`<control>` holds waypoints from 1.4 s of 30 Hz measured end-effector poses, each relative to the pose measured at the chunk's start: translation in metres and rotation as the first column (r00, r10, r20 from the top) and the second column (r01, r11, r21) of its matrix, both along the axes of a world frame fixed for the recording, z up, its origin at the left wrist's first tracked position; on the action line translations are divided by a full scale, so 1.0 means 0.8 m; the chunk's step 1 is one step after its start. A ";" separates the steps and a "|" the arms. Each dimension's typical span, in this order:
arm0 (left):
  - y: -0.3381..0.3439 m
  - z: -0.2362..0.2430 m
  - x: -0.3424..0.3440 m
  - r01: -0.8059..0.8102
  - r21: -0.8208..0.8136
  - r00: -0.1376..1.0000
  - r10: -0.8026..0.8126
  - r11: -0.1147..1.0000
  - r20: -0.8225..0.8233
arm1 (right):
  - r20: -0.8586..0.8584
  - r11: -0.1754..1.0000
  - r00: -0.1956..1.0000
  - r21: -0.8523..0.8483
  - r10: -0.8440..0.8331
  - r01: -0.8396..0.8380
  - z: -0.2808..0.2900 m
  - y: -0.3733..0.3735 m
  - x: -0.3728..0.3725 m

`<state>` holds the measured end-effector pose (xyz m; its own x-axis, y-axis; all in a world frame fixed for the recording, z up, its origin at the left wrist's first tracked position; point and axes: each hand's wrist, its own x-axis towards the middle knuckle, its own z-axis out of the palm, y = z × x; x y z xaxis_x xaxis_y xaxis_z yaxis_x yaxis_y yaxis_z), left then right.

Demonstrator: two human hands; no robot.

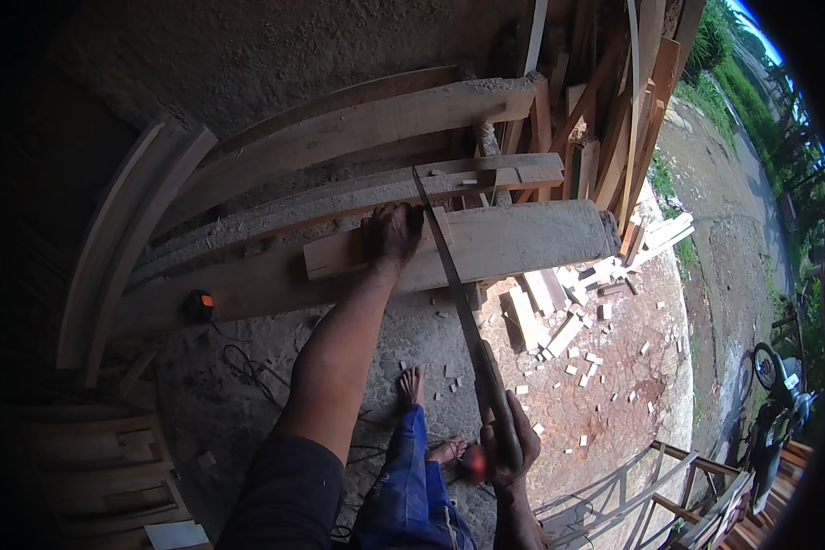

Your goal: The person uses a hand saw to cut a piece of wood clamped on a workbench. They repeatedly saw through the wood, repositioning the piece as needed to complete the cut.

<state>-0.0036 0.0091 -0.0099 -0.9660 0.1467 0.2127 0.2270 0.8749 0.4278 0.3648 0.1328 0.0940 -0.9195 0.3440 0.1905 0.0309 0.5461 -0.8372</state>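
My right hand [511, 445] is wrapped round the handle of a handsaw [458, 284]. The saw's long blade slants up and away to the left, crossing a short pale wooden board [335, 257] near its right end. My left hand [394, 234] grips this board just left of the blade and holds it down on a wide plank bench [532, 236]. Its fingertips are partly hidden. Whether the teeth are inside a cut, I cannot tell.
Sawdust-covered beams [412, 115] run behind the bench. A black and orange tape measure [200, 304] sits at its left. Offcuts [545, 307] litter the floor at right. Upright timber [623, 128] leans at the back. A cable [247, 371] lies near my feet. A motorcycle [779, 394] stands outside.
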 end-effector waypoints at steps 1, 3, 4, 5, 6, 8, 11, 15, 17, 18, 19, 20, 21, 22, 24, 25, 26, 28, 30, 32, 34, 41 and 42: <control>0.000 -0.002 0.000 0.000 -0.001 1.000 0.000 1.000 0.001 | 0.016 1.000 1.000 -0.008 0.000 0.000 0.002 0.000 0.000; 0.000 -0.006 -0.003 0.002 0.001 1.000 -0.002 1.000 -0.025 | 0.044 1.000 0.999 -0.023 0.001 0.000 0.004 0.001 -0.002; 0.001 -0.008 -0.004 0.004 0.002 0.999 -0.004 1.000 -0.039 | 0.033 0.999 0.999 -0.032 -0.003 0.004 0.004 0.001 -0.001; 0.003 -0.009 -0.004 0.004 0.000 0.999 -0.004 1.000 -0.035 | 0.022 0.999 1.000 -0.041 -0.008 0.009 0.004 0.003 0.000; 0.003 -0.007 -0.002 0.001 -0.007 1.000 -0.001 1.000 -0.027 | 0.015 0.998 1.000 -0.054 -0.010 0.011 0.003 0.003 0.001; 0.002 -0.008 -0.003 0.007 -0.012 1.000 -0.007 1.000 -0.026 | 0.023 0.996 0.999 -0.084 -0.025 0.027 0.004 0.002 -0.003; -0.005 -0.008 -0.003 0.021 -0.005 0.998 -0.021 1.000 -0.055 | 0.051 0.998 0.999 -0.067 -0.005 0.008 0.006 0.005 -0.005; 0.002 -0.005 -0.001 0.043 0.012 0.995 -0.041 0.999 -0.093 | 0.031 0.991 0.999 -0.128 -0.029 0.033 0.008 0.007 0.000; -0.001 -0.008 -0.003 0.038 0.008 0.995 -0.038 0.999 -0.095 | 0.049 0.990 0.998 -0.135 -0.026 0.033 0.012 0.006 -0.001; 0.000 -0.008 -0.004 0.036 0.005 0.995 -0.035 0.999 -0.094 | 0.058 0.990 0.998 -0.137 -0.027 0.034 0.014 0.006 -0.001; 0.000 -0.007 -0.004 0.033 0.002 0.995 -0.032 0.999 -0.093 | 0.049 0.994 0.999 -0.109 -0.018 0.023 0.014 0.006 -0.007; -0.001 -0.012 -0.004 0.042 0.016 0.994 -0.040 0.999 -0.098 | 0.041 0.997 0.999 -0.081 -0.009 0.012 0.013 0.006 -0.019; -0.003 -0.012 -0.007 0.052 0.031 0.993 -0.049 0.998 -0.110 | 0.026 0.999 1.000 -0.051 0.000 0.001 0.013 0.006 -0.029; -0.003 -0.013 -0.008 0.063 0.046 0.991 -0.057 0.997 -0.122 | 0.041 0.996 0.999 -0.089 -0.010 0.014 0.011 0.006 -0.034; 0.002 -0.007 -0.005 0.038 0.020 0.991 -0.035 0.999 -0.127 | 0.081 0.985 0.996 -0.165 -0.034 0.047 0.008 0.005 -0.037; 0.005 -0.002 -0.001 0.029 0.006 0.992 -0.028 1.000 -0.125 | 0.059 0.994 0.998 -0.104 -0.031 0.037 0.008 0.007 -0.032; 0.009 -0.001 -0.001 0.035 0.021 0.992 -0.032 0.999 -0.124 | 0.039 0.999 0.999 -0.043 -0.026 0.028 0.009 0.012 -0.020; 0.004 -0.001 -0.003 0.037 0.040 0.993 -0.032 0.999 -0.117 | 0.117 0.999 0.993 -0.038 -0.015 0.019 0.018 0.014 0.015; 0.000 -0.008 -0.009 0.060 0.079 0.984 -0.046 0.995 -0.171 | 0.056 0.997 0.998 -0.074 -0.019 0.023 0.017 0.015 0.024; -0.001 -0.016 -0.007 0.060 0.069 0.984 -0.048 0.996 -0.169 | 0.006 0.998 1.000 -0.055 0.010 -0.010 0.017 0.014 0.013; 0.012 -0.009 -0.005 0.044 0.017 0.991 -0.042 0.999 -0.126 | 0.097 0.976 0.995 -0.216 0.011 0.010 0.015 0.015 -0.036; 0.015 0.008 0.005 0.110 -0.296 0.979 -0.155 0.949 -0.132 | -0.020 0.984 1.000 -0.175 0.011 -0.015 0.002 0.012 -0.107; 0.011 0.005 0.004 0.094 -0.300 0.984 -0.134 0.949 -0.116 | -0.027 0.985 0.999 -0.172 0.020 -0.025 0.001 0.010 -0.106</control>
